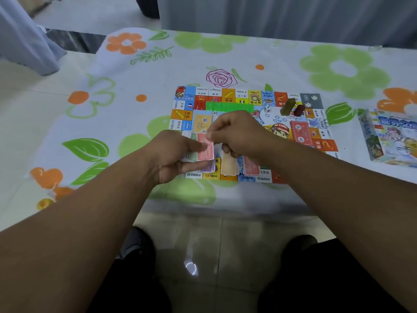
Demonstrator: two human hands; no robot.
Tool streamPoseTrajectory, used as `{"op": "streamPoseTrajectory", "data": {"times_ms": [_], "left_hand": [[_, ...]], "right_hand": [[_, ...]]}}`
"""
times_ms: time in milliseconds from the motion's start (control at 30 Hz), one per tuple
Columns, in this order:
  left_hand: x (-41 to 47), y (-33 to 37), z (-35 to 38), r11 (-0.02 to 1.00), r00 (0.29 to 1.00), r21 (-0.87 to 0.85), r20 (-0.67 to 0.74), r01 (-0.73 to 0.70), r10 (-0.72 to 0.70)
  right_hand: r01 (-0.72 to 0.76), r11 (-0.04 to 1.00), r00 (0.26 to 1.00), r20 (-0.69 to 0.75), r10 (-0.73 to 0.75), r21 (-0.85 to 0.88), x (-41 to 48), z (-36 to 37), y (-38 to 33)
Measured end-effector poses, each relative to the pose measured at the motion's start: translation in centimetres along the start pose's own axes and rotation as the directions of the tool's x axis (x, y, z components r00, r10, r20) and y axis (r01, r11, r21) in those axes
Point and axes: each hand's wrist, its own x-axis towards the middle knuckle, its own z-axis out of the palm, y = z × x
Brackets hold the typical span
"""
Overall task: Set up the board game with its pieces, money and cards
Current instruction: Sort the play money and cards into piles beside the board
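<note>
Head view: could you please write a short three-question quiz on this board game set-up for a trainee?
1. True or false: the game box lies left of the game board.
2. What colour is the top banknote that the left hand holds? A green, B red, C purple.
3. Fill in: the row of plastic houses on the game board is ____.
Key: 1 false, it lies to the right; 2 B; 3 green.

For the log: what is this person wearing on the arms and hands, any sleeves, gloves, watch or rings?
The left forearm and right forearm are bare, no sleeve showing. The left hand and right hand are ungloved, and neither wrist carries a watch or band. No ring shows on the fingers in view.
</note>
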Motion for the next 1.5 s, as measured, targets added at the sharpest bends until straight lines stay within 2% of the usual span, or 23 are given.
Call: {"op": "streamPoseTrajectory", "data": {"times_ms": [433, 833, 933, 1100, 1200, 1367, 1500], "left_hand": [[0.9, -0.2, 2.9, 0.997, 0.997, 0.025, 0.044, 0.066, -0.067], [1.1, -0.6, 3.6, 0.994, 0.993, -0.022, 0.065, 0.102, -0.101], [0.9, -0.5, 3.6, 0.995, 0.992, -0.024, 0.074, 0.1, -0.098], [0.9, -0.5, 3.6, 0.996, 0.992, -0.011, 0.088, 0.087, -0.086], [0.8, -0.6, 3.3, 0.997, 0.993, 0.008, 0.092, 0.072, -0.072], [0.4, -0.4, 2.2, 0.999, 0.996, -0.006, 0.081, 0.04, -0.039], [0.2, 0.4, 0.5, 0.999, 1.0, -0.032, -0.015, -0.023, 0.022]], "right_hand": [[-0.211, 0.965, 0.976, -0.091, 0.199, -0.154, -1.7, -6.2, 3.5], [-0.22, 0.901, 0.974, -0.136, 0.181, -0.375, -1.7, -6.7, 4.3], [-0.155, 0.936, 0.984, -0.135, 0.117, -0.317, -1.8, -6.5, 3.9], [-0.03, 0.983, 0.999, -0.019, 0.027, -0.179, -1.9, -4.7, 2.5], [-0.003, 0.995, 1.0, 0.006, 0.003, -0.102, -1.7, -3.8, 1.9], [0.01, 0.997, 1.0, 0.005, -0.01, -0.076, -0.9, -2.5, 1.0], [-0.019, 1.0, 1.0, -0.015, 0.019, -0.016, -0.1, -1.2, 0.2]]}}
